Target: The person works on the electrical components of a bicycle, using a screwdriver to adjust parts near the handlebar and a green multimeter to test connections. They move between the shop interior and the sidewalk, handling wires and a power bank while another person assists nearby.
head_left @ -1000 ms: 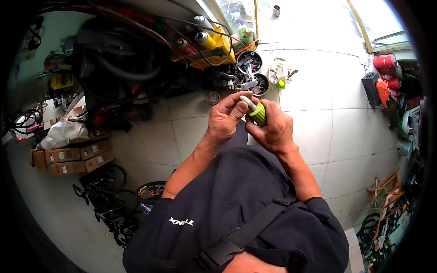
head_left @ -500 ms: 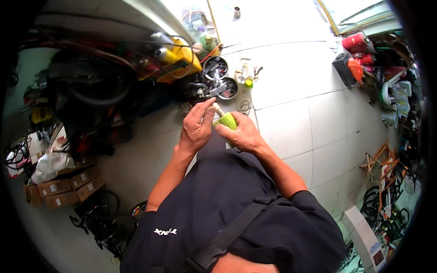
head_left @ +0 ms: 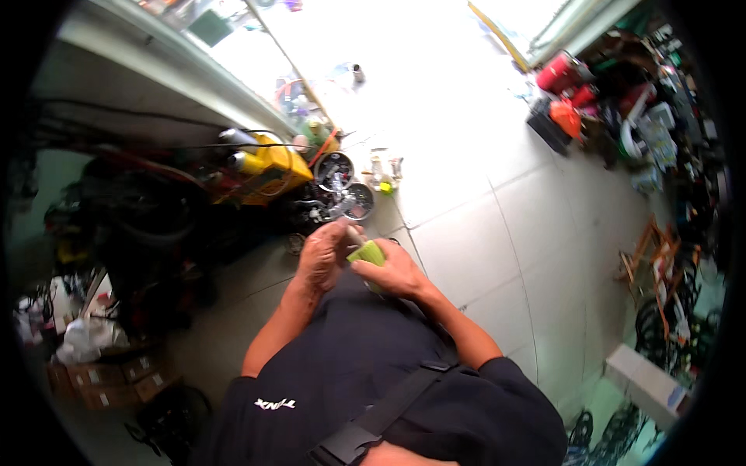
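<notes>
In my right hand (head_left: 396, 273) is a green ribbed grip (head_left: 367, 255) with a short pale shaft at its upper left end; what kind of tool or container it is I cannot make out. My fingers wrap round the green part, thumb on top. My left hand (head_left: 322, 252) is by the tip of the shaft, its fingers bent and close together. Whether they pinch the tip or some small thing is hidden. Both hands are held in front of my dark shirt, above the tiled floor.
Beyond my hands, two round dishes (head_left: 334, 171) of small parts are on the floor, beside a yellow container (head_left: 281, 167). Cardboard boxes (head_left: 101, 380) are stacked at lower left. Red containers (head_left: 561, 74) and an orange bag (head_left: 565, 116) crowd the upper right.
The view has shifted, so the dishes and my hands sit lower and further left in the picture. My right hand keeps its hold on the green grip, and my left stays at the shaft's tip.
</notes>
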Tool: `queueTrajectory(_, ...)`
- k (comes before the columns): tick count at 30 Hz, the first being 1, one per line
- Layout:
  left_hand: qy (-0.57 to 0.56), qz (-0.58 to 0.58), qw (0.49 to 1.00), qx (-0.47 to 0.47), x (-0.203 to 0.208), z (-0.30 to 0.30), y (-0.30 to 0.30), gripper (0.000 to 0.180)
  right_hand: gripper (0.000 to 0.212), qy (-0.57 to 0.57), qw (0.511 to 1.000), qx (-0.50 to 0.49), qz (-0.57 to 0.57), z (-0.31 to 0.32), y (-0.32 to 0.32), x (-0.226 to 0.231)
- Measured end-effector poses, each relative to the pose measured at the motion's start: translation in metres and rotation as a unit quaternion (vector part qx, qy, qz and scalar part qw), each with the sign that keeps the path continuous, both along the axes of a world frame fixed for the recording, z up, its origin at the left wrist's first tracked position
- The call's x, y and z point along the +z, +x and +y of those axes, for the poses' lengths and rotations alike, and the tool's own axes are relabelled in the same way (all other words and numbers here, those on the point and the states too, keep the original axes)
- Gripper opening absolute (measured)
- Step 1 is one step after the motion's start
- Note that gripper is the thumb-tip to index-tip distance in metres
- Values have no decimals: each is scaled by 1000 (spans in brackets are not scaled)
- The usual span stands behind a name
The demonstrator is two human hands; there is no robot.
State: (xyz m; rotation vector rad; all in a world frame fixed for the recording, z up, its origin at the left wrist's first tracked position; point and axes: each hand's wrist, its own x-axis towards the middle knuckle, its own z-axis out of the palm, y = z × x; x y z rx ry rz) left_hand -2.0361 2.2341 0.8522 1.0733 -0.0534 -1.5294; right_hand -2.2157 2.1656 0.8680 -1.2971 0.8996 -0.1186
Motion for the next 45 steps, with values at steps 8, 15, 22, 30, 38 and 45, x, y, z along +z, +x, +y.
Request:
queueTrajectory(8, 26, 254, 967, 17, 5, 11, 5, 29, 59, -16, 997, 71, -9, 4, -1, 11)
queueTrajectory(15, -16, 299, 954, 16, -4, 29, 14, 42, 56, -7, 999, 2, -41, 32, 17, 9)
queueTrajectory(22, -70, 238, 941, -231, -81, 64, 7, 63, 41, 11, 975, -217, -53, 46, 3, 20)
queueTrajectory(30, -214, -234, 772, -551, 12, 19, -36, 38, 33, 41, 824, -512, -239, 62, -54, 39)
queueTrajectory(38, -317, -517, 638, -474, -51, -15, -70, 21, 34, 42, 732, -600, -321, 58, -176, 54)
queueTrajectory(45, -182, -540, 728, -381, -105, -26, -54, 28, 38, 0, 653, -648, -392, 44, -295, 45)
